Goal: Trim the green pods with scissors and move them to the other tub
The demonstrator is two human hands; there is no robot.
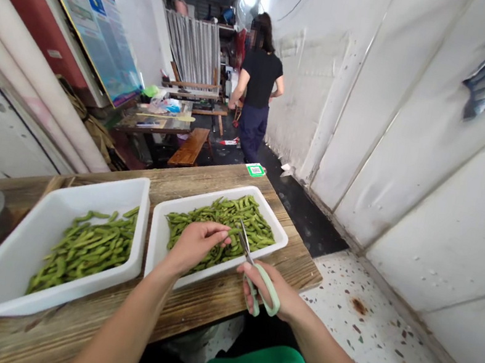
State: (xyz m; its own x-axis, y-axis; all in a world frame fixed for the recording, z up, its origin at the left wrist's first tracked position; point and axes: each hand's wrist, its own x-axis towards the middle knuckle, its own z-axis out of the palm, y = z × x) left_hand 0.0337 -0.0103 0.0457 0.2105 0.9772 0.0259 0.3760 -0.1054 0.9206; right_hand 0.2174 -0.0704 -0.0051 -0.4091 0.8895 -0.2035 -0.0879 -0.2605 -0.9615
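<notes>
Left hand (194, 244), mid-frame: thumb and fingertips pinched on one green pod (234, 232) above the right-hand tray (153, 253). Right hand (286, 293), just right of lower centre: closed round the handles of the scissors (271, 290), blades slightly parted and pointing up-left at the pod. From my remote seat I can't tell whether the steel touches it.

Loose pods (238, 208) heap in that tray; more pods (88, 249) lie in the left-hand tray (18, 245), left of centre. Both trays sit on the wooden counter (190, 307).

Handling, my estimate: pod very light, springy rather than stiff, skin perhaps a little fuzzy, not slippery; a hard squeeze could bruise it. I'd pinch mid-body, fingertips well back from the blades. Scissors rigid, best held by the loops.

Upper centre: a person in a black top (261, 78), well apart.
</notes>
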